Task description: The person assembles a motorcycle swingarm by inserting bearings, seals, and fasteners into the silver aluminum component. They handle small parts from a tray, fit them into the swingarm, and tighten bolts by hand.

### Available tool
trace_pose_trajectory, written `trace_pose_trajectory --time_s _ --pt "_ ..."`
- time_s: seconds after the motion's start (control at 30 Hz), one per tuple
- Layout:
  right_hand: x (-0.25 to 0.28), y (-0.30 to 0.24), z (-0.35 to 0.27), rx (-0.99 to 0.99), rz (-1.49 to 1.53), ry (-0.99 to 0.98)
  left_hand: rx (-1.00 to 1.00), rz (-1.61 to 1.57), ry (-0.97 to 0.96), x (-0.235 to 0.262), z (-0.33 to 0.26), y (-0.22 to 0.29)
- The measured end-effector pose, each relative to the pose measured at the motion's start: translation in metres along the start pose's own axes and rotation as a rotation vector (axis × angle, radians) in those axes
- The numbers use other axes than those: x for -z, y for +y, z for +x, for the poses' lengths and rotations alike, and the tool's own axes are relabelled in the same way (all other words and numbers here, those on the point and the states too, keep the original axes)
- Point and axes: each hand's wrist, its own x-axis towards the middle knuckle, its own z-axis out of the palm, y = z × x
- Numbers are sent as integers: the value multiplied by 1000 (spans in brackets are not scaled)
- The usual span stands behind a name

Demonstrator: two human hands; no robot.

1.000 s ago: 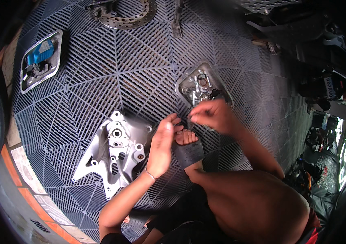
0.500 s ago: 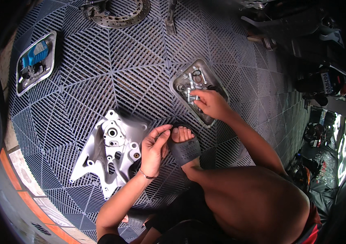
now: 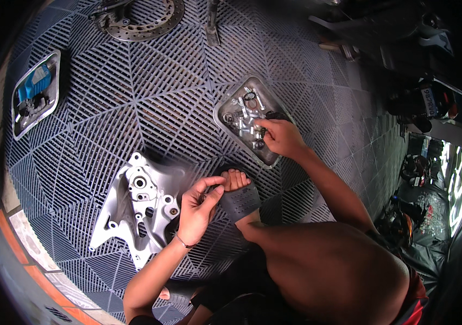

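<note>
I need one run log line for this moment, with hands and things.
left hand: fingers pinched, beside silver bracket | right hand: reaching into metal tray of bolts | floor: grey grid mat

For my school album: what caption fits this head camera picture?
Right hand picks among bolts in a metal tray; left hand hovers beside a silver bracket.

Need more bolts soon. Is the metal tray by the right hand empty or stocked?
Stocked: the tray holds bolts and small parts; right hand reaches in.
</note>
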Motion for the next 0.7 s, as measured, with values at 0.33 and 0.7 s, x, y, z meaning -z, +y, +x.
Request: trace_pose_trajectory --time_s 0.33,0.7 --pt "17 -5 22 -232 -53 -115 13 65 -36 -4 -4 1" --pt "0 35 6 -217 -360 -151 31 112 -82 -1 -6 2"
